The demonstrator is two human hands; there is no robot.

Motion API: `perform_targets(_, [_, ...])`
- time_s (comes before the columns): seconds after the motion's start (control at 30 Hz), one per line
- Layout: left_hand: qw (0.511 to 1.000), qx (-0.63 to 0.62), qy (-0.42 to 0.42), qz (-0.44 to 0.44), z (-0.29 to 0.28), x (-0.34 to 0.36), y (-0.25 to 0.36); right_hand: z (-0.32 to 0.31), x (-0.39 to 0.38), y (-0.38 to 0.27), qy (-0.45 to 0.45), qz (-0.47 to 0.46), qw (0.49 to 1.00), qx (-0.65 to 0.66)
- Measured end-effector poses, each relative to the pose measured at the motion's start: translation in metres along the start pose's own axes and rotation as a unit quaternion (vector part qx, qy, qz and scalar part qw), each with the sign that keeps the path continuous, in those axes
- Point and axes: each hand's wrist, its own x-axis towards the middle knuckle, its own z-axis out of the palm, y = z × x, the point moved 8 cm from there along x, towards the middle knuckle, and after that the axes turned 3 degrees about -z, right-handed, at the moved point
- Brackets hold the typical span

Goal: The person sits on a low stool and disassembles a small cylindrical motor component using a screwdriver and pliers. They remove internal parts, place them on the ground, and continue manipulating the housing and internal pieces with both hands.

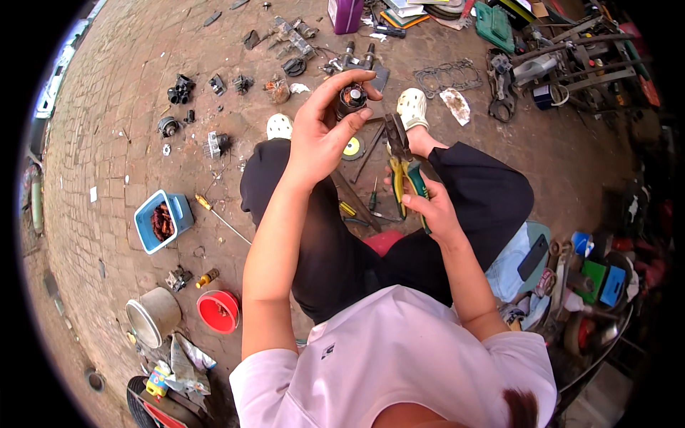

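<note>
My left hand (320, 132) is raised in front of my knees, thumb and fingers curled round a small dark cylindrical motor part (352, 98). Its round end, with a pale metal centre, faces up. Just to the right, my right hand (437, 214) grips pliers (405, 167) with green and yellow handles. The jaws point up and sit close beside the part, apparently apart from it. Below them on the ground lie a screwdriver (373, 195) and a yellow-centred disc (352, 148).
A blue basket (187, 214) of copper-coloured pieces, a long screwdriver (205, 202), a red bucket (234, 303) and a grey bucket (168, 303) stand left. Scattered metal parts (291, 37) lie ahead. A phone (533, 258) and heaped tools (564, 274) are at right.
</note>
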Motion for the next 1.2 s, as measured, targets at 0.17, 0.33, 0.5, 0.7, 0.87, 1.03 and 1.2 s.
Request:
perform_targets(0.17, [0.988, 0.148, -0.035, 0.022, 0.001, -0.002, 0.012, 0.012, -0.013, -0.059, -0.06, -0.13, 0.988, -0.058])
perform_targets(0.33, [0.97, 0.232, -0.023, 0.068, -0.001, -0.008, 0.013, 0.013, -0.018, -0.072, -0.06, -0.145, 0.951, -0.266])
perform_targets(0.5, [0.95, 0.308, 0.008, 0.045, -0.013, -0.016, 0.003, 0.031, -0.013, -0.04, -0.105, 0.033, 0.986, 0.123])
perform_targets(0.7, [0.947, 0.32, 0.021, -0.006, -0.021, -0.014, -0.006, 0.041, -0.012, -0.015, -0.161, 0.081, 0.952, 0.249])
perform_targets(0.87, [0.95, 0.311, 0.007, -0.024, -0.019, -0.017, -0.009, 0.033, -0.003, -0.048, -0.116, -0.046, 0.971, -0.203])
perform_targets(1.03, [0.944, 0.329, -0.018, -0.031, -0.016, -0.016, -0.014, 0.03, -0.001, -0.054, -0.112, -0.092, 0.934, -0.326])
perform_targets(1.2, [0.935, 0.353, -0.032, -0.028, -0.01, -0.016, -0.018, 0.022, -0.002, -0.051, -0.097, -0.102, 0.901, -0.41])
